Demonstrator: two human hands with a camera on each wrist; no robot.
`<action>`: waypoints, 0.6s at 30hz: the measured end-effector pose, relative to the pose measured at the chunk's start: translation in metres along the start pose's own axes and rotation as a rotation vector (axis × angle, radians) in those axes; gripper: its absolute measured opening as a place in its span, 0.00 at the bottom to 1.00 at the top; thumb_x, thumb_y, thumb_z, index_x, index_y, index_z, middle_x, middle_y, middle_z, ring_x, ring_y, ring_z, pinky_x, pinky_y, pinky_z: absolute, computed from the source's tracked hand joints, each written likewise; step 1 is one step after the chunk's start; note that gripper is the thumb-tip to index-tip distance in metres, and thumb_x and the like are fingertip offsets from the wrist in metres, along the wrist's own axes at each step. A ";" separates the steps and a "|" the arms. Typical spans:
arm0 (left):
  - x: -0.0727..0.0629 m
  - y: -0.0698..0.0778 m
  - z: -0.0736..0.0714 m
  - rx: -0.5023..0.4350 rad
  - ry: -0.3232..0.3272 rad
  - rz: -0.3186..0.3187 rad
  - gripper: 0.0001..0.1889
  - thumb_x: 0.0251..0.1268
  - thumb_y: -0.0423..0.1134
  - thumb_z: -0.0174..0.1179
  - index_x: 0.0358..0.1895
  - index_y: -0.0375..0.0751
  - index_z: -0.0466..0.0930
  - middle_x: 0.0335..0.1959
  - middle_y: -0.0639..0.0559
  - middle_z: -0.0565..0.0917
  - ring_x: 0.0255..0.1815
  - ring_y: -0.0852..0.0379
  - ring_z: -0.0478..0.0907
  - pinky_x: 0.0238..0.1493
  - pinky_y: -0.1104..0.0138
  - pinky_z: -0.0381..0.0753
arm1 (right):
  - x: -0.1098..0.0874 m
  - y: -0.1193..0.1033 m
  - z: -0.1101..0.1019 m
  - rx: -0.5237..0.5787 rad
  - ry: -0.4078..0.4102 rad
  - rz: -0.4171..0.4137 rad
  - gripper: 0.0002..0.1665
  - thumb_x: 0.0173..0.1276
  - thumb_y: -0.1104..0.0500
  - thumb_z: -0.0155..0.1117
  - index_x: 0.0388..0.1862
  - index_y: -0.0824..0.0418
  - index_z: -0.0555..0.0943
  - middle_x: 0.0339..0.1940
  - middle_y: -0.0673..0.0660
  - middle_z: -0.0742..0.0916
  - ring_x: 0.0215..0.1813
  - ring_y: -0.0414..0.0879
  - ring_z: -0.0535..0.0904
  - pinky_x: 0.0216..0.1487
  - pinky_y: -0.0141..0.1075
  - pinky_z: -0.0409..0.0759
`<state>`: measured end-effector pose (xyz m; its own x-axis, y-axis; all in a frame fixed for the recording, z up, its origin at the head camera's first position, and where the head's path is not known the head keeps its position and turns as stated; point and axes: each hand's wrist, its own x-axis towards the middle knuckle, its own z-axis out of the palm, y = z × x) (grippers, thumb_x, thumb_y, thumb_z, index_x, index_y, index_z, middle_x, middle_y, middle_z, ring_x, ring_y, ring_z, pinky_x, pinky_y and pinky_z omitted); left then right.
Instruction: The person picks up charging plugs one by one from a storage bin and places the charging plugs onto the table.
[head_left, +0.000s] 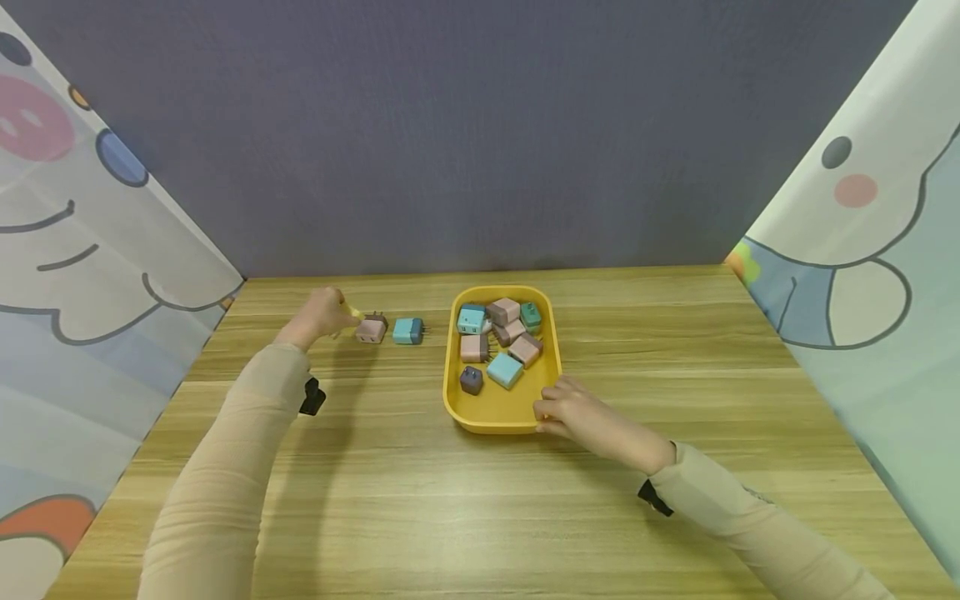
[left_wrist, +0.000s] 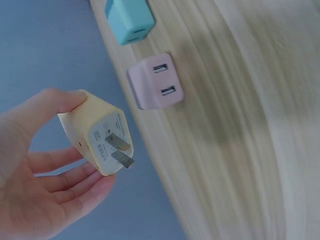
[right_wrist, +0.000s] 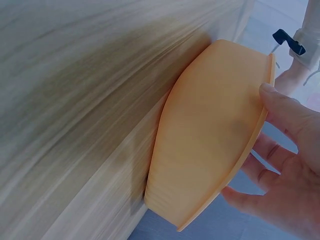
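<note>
My left hand [head_left: 315, 317] pinches a pale yellow charger plug [left_wrist: 87, 125] between thumb and fingers. In the left wrist view its two flat metal prongs and printed label face outward. Just right of it on the table lie a pink charger plug [head_left: 371, 330] and a blue charger plug [head_left: 408, 331]. My right hand [head_left: 588, 418] grips the near right corner of a yellow plastic tray [head_left: 497, 412], thumb on the outer wall and fingers over the rim [right_wrist: 250, 145]. Inside the tray are several pink, blue, green and dark purple charger plugs, heaped mostly toward the far end.
A wooden table [head_left: 675, 367] spans the view, with the tray at its middle. Behind it rises a dark grey-blue panel [head_left: 480, 142]. Cartoon-printed sheets [head_left: 862, 267] flank both sides.
</note>
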<state>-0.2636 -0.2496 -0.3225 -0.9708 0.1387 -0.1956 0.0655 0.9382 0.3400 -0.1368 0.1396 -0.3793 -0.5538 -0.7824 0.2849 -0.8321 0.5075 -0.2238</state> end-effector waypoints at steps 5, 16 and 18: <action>0.003 -0.008 0.005 -0.013 0.024 -0.030 0.19 0.55 0.38 0.57 0.40 0.19 0.71 0.35 0.31 0.75 0.25 0.51 0.72 0.29 0.62 0.73 | 0.000 0.000 0.000 -0.004 0.009 -0.007 0.10 0.53 0.57 0.65 0.22 0.55 0.71 0.20 0.47 0.70 0.29 0.42 0.63 0.39 0.38 0.64; 0.007 -0.023 0.013 -0.042 0.035 -0.107 0.16 0.55 0.40 0.57 0.33 0.25 0.68 0.26 0.39 0.73 0.20 0.54 0.68 0.27 0.63 0.70 | 0.000 0.000 0.001 -0.002 0.011 -0.005 0.09 0.54 0.57 0.64 0.22 0.55 0.72 0.21 0.47 0.70 0.31 0.42 0.64 0.43 0.40 0.67; 0.008 -0.026 0.014 -0.068 0.019 -0.127 0.14 0.56 0.39 0.56 0.28 0.28 0.68 0.21 0.44 0.72 0.18 0.56 0.66 0.24 0.64 0.69 | 0.000 0.000 0.001 0.000 0.005 0.002 0.09 0.54 0.57 0.64 0.22 0.55 0.72 0.21 0.47 0.70 0.31 0.42 0.65 0.44 0.41 0.67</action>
<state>-0.2697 -0.2684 -0.3458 -0.9745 0.0140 -0.2238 -0.0729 0.9239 0.3755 -0.1368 0.1393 -0.3801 -0.5553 -0.7799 0.2890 -0.8312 0.5089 -0.2240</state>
